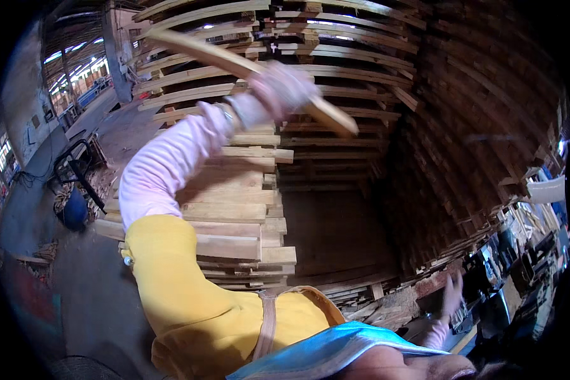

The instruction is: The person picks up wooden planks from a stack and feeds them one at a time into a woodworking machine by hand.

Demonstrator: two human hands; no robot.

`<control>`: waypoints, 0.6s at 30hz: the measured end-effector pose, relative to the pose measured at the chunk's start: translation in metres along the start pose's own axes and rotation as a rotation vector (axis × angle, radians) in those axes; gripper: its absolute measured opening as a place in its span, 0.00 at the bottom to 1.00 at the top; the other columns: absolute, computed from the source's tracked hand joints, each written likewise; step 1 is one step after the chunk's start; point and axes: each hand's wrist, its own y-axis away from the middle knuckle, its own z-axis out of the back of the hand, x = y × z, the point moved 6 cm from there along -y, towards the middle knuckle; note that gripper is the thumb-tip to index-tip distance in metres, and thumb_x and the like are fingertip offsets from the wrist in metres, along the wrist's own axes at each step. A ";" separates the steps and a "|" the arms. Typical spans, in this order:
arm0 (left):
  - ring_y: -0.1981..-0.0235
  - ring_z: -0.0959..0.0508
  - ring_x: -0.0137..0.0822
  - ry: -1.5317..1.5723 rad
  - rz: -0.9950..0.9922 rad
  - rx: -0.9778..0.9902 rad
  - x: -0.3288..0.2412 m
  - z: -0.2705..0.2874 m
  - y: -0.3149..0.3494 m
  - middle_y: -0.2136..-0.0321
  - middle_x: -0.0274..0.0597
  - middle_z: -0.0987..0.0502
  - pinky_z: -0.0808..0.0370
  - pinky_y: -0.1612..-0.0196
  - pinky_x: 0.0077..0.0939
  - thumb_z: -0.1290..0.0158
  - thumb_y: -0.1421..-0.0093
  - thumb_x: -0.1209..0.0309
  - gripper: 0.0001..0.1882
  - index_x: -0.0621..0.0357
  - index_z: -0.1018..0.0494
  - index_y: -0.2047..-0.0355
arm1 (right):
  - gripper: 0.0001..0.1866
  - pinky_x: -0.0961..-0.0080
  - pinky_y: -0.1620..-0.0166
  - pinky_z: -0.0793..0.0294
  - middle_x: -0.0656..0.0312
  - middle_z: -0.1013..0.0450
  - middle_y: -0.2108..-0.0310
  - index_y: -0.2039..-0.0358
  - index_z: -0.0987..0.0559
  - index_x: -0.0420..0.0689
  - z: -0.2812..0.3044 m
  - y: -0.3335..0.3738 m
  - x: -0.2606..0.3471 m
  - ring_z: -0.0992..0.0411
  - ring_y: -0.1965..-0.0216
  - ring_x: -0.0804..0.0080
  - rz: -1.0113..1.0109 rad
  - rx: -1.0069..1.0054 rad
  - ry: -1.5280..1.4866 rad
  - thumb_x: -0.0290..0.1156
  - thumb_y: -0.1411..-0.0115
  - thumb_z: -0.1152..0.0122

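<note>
My left hand (280,92) is raised in front of me, its gloved fingers wrapped round a long, narrow wooden slat (199,52). The slat slants from the upper left down to the right, both ends sticking out past the hand. Motion blurs this hand and the slat a little. Below it lies a stack of pale wooden boards (231,212) with uneven ends. Low on the right is my right hand (451,296), well apart from the slat. Its fingers look stretched out, blurred, with nothing visible in them.
Layered rows of wooden slats with gaps (345,76) rise ahead. A tall, dark wall of stacked wood (468,145) stands on the right, beside a shadowed recess (335,228). At left are a black metal frame (76,161) and a blue round object (75,209) on the floor.
</note>
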 end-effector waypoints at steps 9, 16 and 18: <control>0.58 0.22 0.37 0.252 -0.695 -0.328 -0.159 0.054 -0.045 0.65 0.29 0.22 0.27 0.52 0.40 0.38 0.46 0.59 0.13 0.41 0.20 0.60 | 0.25 0.76 0.75 0.29 0.65 0.26 0.69 0.46 0.27 0.43 -0.197 0.102 0.348 0.28 0.76 0.77 -0.168 0.834 -0.801 0.37 0.40 0.30; 0.93 0.44 0.27 1.919 1.026 -1.276 0.268 -0.020 -0.029 0.90 0.27 0.41 0.46 0.90 0.30 0.55 0.40 0.22 0.40 0.51 0.27 0.69 | 0.34 0.67 0.58 0.24 0.59 0.24 0.59 0.29 0.36 0.37 -0.063 0.161 0.124 0.26 0.64 0.69 -0.204 0.087 -0.547 0.33 0.34 0.45; 0.94 0.42 0.30 2.046 1.042 -1.205 0.344 -0.036 -0.037 0.91 0.30 0.40 0.44 0.89 0.29 0.54 0.41 0.24 0.38 0.51 0.28 0.71 | 0.32 0.59 0.50 0.25 0.56 0.23 0.53 0.30 0.35 0.36 -0.035 0.213 0.062 0.23 0.56 0.60 -0.051 -0.178 -0.435 0.33 0.33 0.47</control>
